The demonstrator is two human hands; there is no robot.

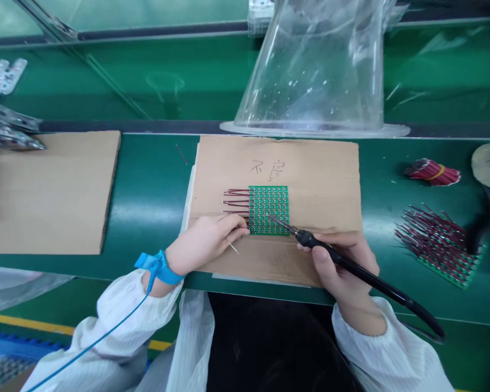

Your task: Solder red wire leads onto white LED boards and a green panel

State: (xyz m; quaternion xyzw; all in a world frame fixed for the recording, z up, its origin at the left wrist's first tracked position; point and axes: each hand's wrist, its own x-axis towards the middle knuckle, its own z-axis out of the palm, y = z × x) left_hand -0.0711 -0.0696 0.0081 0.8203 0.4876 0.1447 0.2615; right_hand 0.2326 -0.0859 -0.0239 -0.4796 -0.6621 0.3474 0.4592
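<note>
A green circuit board (268, 210) with rows of solder pads lies on a cardboard sheet (220, 158). Several dark red wires (236, 203) stick out from its left edge. My left hand (224, 234), with a blue wrist strap (167, 267), is closed at the board's lower left corner. A thin pale wire (232, 246) pokes out below its pinched fingers; what the fingertips grip at the board edge is partly hidden. In my right hand (347, 261) is a black soldering iron (330, 253), its tip over the lower middle of the board.
A clear fume hood (314, 81) stands behind the cardboard. To the right lie a banded bundle of red wires (435, 172), a wired board (445, 247) and a dark tool (484, 220). Another cardboard sheet (49, 201) is at left; a loose red wire (181, 154) lies between the sheets.
</note>
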